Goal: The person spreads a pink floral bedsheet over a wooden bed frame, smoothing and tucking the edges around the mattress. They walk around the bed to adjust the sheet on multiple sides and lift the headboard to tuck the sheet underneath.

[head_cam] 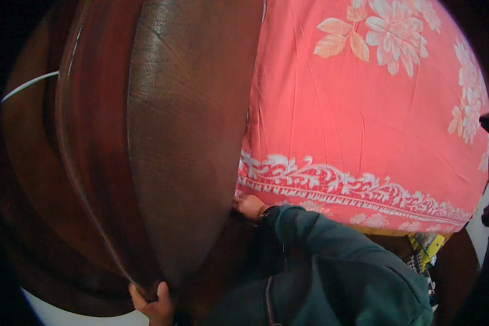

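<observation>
My left hand [157, 305] is at the bottom, thumb and fingers on either side of the corner of a dark brown wooden board [102, 228], perhaps part of a bed's headboard. My right hand [249, 205] reaches to the left edge of a pink floral bedsheet [362, 134], where it meets a wide brown wooden panel [183, 134]. The fingertips are partly hidden at that seam, beside the sheet's white patterned border. Whether they pinch the cloth cannot be told.
Below the sheet's lower edge, at the right, are a yellow item [432, 246] and a checked cloth [414, 261]. A thin white curved strip [30, 84] shows at the far left. Pale floor shows at the bottom left.
</observation>
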`<state>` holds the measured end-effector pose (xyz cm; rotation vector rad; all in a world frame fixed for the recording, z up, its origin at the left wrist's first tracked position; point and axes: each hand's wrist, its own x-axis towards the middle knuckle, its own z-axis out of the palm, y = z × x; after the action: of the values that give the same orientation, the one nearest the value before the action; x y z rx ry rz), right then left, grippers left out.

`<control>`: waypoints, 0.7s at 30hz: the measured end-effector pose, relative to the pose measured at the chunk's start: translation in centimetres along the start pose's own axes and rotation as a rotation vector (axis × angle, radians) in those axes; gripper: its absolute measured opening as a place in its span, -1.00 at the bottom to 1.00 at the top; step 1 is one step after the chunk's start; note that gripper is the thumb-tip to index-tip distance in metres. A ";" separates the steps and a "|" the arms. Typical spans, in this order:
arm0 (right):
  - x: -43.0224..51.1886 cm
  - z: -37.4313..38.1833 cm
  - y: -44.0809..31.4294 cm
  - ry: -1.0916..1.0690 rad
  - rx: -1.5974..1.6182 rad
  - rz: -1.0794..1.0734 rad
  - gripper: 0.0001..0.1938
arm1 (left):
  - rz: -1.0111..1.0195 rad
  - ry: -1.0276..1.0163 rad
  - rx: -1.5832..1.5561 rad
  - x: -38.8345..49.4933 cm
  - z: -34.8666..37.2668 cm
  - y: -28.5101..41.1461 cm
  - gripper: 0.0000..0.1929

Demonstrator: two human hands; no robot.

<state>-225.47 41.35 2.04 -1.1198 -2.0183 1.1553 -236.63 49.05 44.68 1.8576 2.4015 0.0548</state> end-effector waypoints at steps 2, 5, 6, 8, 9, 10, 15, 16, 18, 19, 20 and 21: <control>0.3 1.0 1.1 -0.222 -0.049 0.071 -0.75 | 0.021 -0.094 0.106 -0.1 -0.3 0.0 -0.40; 1.2 1.1 1.5 -0.259 0.001 0.180 -0.77 | 0.074 -0.157 0.151 0.2 -0.7 0.8 -0.37; 1.3 0.4 1.3 -0.331 0.038 0.185 -0.77 | 0.069 -0.159 0.148 0.2 -0.8 1.3 -0.37; 1.4 -2.7 0.9 -0.448 0.160 0.274 -0.76 | 0.106 -0.140 0.153 0.4 -0.6 2.0 -0.39; 1.4 -4.9 0.3 -0.422 0.227 0.370 -0.77 | 0.077 -0.164 0.099 0.6 -0.5 2.2 -0.39; 1.2 -7.9 0.3 -0.425 0.314 0.421 -0.78 | 0.049 -0.190 0.046 0.7 -0.4 2.4 -0.39; 2.7 -27.4 1.0 -0.045 0.189 0.289 -0.76 | 0.085 -0.230 -0.028 0.6 -0.6 3.4 -0.42; 4.2 -30.6 0.2 0.202 0.224 0.328 -0.74 | 0.084 -0.249 -0.132 0.5 -0.7 3.6 -0.44; 7.8 -36.2 -2.0 0.567 0.324 0.311 -0.64 | 0.165 -0.191 -0.161 0.2 -0.5 4.4 -0.45; 9.8 -38.6 -3.2 0.684 0.392 0.218 -0.55 | 0.206 -0.160 -0.176 0.1 -0.6 4.8 -0.46; 12.2 -40.6 -4.6 0.719 0.423 0.261 -0.38 | 0.234 -0.172 -0.144 -0.2 -0.6 5.1 -0.47; 14.1 -42.2 -6.1 0.772 0.487 0.284 -0.21 | 0.249 -0.151 -0.162 -0.5 -0.6 5.4 -0.61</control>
<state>-202.21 69.41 28.30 -1.3367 -0.9568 1.0378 -231.36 49.93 45.80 1.9952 1.9953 0.1204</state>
